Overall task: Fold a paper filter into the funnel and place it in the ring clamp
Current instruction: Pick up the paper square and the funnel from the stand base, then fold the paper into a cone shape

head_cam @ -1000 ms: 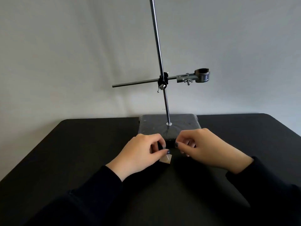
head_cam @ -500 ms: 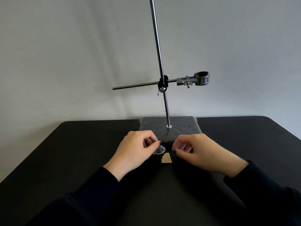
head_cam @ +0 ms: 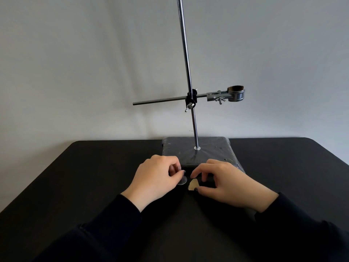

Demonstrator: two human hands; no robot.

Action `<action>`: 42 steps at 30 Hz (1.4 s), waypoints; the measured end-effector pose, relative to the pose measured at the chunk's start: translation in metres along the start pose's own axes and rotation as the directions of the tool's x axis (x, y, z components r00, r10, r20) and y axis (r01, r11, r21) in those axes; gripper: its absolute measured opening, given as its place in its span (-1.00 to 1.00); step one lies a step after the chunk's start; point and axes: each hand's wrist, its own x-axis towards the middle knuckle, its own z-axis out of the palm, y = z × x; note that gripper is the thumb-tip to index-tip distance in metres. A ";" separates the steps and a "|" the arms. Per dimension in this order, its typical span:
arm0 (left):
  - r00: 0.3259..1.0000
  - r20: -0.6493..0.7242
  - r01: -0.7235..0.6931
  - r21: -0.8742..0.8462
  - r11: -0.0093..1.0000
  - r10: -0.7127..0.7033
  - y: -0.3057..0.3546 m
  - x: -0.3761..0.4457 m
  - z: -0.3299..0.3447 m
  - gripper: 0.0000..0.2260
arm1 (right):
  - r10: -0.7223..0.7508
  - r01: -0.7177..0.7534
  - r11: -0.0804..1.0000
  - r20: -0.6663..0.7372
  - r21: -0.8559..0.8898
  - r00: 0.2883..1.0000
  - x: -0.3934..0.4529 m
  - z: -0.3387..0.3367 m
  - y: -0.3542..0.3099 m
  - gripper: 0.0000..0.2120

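A small clear funnel is pinched in my left hand, just above the black table. Right beside it a small folded tan paper filter lies on the table, with the thumb and fingers of my right hand closed around its right edge. Whether the filter is lifted I cannot tell. The metal ring clamp hangs empty on a horizontal arm, up and to the right of both hands.
The stand's dark base sits just behind my hands, its upright rod rising out of view. The horizontal arm sticks out to the left. The black table ends at a grey wall.
My left hand drew the funnel left, off the filter. The filter now lies uncovered, and my right hand has come down onto its right edge.
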 end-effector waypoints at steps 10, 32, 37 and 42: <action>0.999 0.025 -0.028 0.023 0.999 0.027 0.001 -0.002 -0.001 -0.80 | 0.027 -0.027 1.000 0.006 0.003 1.000 0.001 0.001 -0.002 -0.97; 0.890 -0.295 -0.367 -0.012 0.930 0.348 0.026 -0.011 -0.014 -0.86 | 0.342 -0.185 0.533 -0.011 0.826 0.940 0.004 -0.021 -0.010 -0.81; 0.891 -0.283 -0.371 -0.002 0.929 0.355 0.025 -0.009 -0.013 -0.90 | 0.290 -0.177 0.547 0.014 0.818 0.957 0.004 -0.017 -0.012 -0.84; 0.889 -0.286 -0.375 -0.008 0.927 0.358 0.025 -0.009 -0.012 -0.91 | 0.255 -0.162 0.581 0.010 0.797 0.967 0.003 -0.018 -0.013 -0.90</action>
